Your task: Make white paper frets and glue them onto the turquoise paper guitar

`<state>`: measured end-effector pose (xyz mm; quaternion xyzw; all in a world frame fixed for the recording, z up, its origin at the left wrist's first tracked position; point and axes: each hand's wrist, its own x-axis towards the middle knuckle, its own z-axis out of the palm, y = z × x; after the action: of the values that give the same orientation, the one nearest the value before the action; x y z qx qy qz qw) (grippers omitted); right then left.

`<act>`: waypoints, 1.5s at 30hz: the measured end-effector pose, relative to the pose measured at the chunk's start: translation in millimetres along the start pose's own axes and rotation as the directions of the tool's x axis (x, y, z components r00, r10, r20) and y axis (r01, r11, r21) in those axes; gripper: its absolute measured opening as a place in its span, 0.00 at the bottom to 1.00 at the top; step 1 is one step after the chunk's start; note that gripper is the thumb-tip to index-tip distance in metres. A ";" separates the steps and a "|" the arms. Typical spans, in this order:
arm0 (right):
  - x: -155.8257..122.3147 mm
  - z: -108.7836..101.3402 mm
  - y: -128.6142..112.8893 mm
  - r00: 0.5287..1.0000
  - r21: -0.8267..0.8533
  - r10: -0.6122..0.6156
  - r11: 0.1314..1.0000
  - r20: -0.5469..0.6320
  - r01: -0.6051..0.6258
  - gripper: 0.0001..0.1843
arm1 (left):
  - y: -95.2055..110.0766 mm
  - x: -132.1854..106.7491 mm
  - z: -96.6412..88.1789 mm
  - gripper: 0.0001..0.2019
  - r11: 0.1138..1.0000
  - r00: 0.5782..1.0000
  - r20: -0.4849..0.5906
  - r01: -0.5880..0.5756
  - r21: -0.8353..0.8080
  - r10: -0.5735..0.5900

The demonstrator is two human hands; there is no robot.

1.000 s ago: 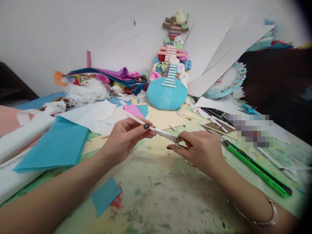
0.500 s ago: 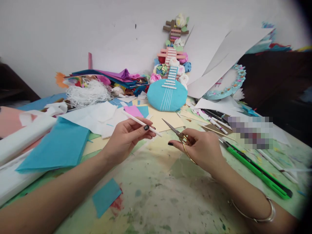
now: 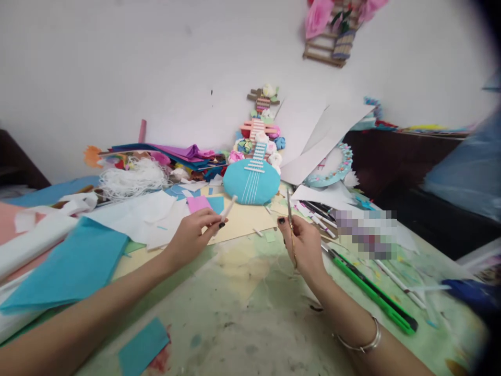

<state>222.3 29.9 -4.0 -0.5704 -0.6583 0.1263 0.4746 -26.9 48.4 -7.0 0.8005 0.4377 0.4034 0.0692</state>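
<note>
My left hand (image 3: pixel 192 236) pinches a thin white paper stick (image 3: pixel 228 208) that points up and away toward the wall. My right hand (image 3: pixel 304 245) grips a small pair of gold-handled scissors (image 3: pixel 290 222), blades closed and pointing straight up. The two hands hover apart above the paint-stained green table (image 3: pixel 250 313). A turquoise paper guitar (image 3: pixel 251 180) with white strings leans against the wall just behind them. A silver bangle (image 3: pixel 362 342) circles my right wrist.
Blue paper sheets (image 3: pixel 66 266) and white paper lie at the left; a pile of coloured paper and white string (image 3: pixel 129 177) sits behind. A green utility knife (image 3: pixel 370 292) and several pens lie at the right. White sheets (image 3: pixel 313 136) lean on the wall.
The scissors have come off the stick and swung upright, blades closing. Both hands drew apart, and the stick now points away. The view has tilted upward, showing more wall.
</note>
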 end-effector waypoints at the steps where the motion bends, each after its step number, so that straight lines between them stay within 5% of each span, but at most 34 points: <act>1: 2.3 -1.1 2.1 0.999 0.056 0.045 0.997 -0.020 -0.044 0.29 | -4.0 12.3 1.6 0.12 0.988 0.995 -0.006 -0.102 0.117 0.103; 3: 5.6 -2.5 5.3 0.992 0.161 0.123 0.980 -0.031 -0.117 0.30 | -11.0 43.8 6.4 0.13 0.895 0.959 0.033 -0.275 0.351 0.281; 5: 7.2 -2.8 7.6 0.986 0.233 0.165 0.960 -0.023 -0.156 0.30 | -16.5 79.8 14.3 0.13 0.763 0.938 0.126 -0.336 0.552 0.322; 9: 9.2 -1.7 10.5 0.979 0.315 0.205 0.929 0.005 -0.196 0.30 | -25.9 139.9 41.5 0.12 0.690 0.934 0.162 -0.345 0.636 0.317; 13: 12.1 -4.0 9.9 0.971 0.366 0.240 0.903 0.006 -0.225 0.30 | -36.8 168.0 74.6 0.11 0.646 0.942 0.168 -0.323 0.692 0.290; 19: 12.5 -5.7 5.7 0.962 0.414 0.270 0.871 0.047 -0.265 0.29 | -52.0 181.1 100.1 0.07 0.620 0.963 0.156 -0.262 0.740 0.222; 26: 8.7 -1.8 5.5 0.954 0.416 0.287 0.861 0.081 -0.295 0.30 | -62.8 179.8 119.0 0.17 0.618 0.986 0.116 -0.165 0.768 0.119; 45: 4.5 5.2 3.3 0.954 0.398 0.264 0.867 0.142 -0.299 0.28 | -38.0 165.4 150.4 0.23 0.731 0.998 0.005 0.043 0.680 -0.064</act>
<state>220.8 36.8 -6.9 -0.5407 -0.5451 0.3546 0.5336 103.1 233.1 -27.9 0.7632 0.5766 0.2022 -0.2103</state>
